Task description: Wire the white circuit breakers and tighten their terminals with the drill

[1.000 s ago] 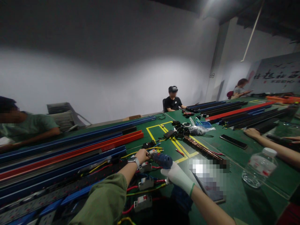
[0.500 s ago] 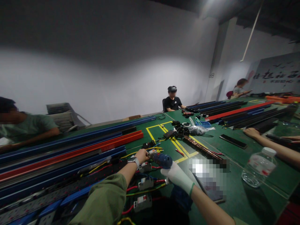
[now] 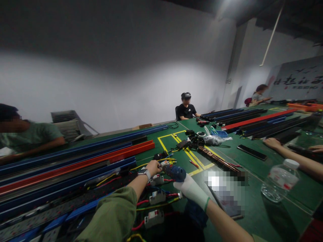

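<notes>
My left hand (image 3: 153,167), bare with a watch on the wrist, pinches a small white circuit breaker (image 3: 165,163) low in the middle of the green table (image 3: 252,201). My right hand (image 3: 189,189) wears a white glove and grips a blue electric screwdriver (image 3: 175,172), whose tip points at that breaker. Below my hands lie three more breakers (image 3: 156,197) joined by red, yellow and blue wires (image 3: 161,204).
Long blue, red and black rails (image 3: 75,164) run along the left; more rails (image 3: 257,121) lie at far right. A water bottle (image 3: 280,180) stands at right beside another person's arm (image 3: 290,156). Small parts and a plastic bag (image 3: 214,139) sit mid-table. Other people sit at left and far end.
</notes>
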Tool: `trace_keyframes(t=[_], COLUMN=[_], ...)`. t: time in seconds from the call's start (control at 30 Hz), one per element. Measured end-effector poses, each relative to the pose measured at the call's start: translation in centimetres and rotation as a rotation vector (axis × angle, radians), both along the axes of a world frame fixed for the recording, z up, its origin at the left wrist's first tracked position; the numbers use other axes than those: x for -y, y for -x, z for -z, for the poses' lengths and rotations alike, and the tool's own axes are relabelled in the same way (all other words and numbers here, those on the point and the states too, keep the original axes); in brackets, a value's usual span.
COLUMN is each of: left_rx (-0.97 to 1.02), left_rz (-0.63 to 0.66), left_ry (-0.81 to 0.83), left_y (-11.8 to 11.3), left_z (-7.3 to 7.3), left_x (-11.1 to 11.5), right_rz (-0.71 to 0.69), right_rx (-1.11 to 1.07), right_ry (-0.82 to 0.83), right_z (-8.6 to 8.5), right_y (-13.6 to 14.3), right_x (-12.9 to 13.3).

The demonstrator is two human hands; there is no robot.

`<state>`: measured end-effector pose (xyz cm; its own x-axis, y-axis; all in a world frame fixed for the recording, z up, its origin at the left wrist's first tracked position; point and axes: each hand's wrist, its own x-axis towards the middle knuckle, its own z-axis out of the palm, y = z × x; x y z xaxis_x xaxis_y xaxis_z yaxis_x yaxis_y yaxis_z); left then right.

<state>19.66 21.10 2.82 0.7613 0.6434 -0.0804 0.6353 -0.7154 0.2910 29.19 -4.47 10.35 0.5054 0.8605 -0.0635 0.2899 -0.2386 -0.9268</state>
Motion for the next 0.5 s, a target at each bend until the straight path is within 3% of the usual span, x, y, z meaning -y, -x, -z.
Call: trace_keyframes(t=[0.2, 0.4, 0.5], left_rx=[0.004, 0.009, -0.001], left_rz=[0.006, -0.002, -0.007], left_ry=[0.001, 0.002, -0.003], left_y=[-0.04, -0.12, -0.11], left_z=[0.33, 0.29, 0.33], left_x=[-0.27, -0.19, -0.23], right_rz=[-0.049, -0.010, -0.041], right_rx=[-0.102, -0.040, -0.074], right_ry=[0.051, -0.048, 0.015], right_z=[0.42, 0.51, 0.72], right_y=[-0.09, -0.08, -0.19], right_x=[0.18, 0.12, 0.08])
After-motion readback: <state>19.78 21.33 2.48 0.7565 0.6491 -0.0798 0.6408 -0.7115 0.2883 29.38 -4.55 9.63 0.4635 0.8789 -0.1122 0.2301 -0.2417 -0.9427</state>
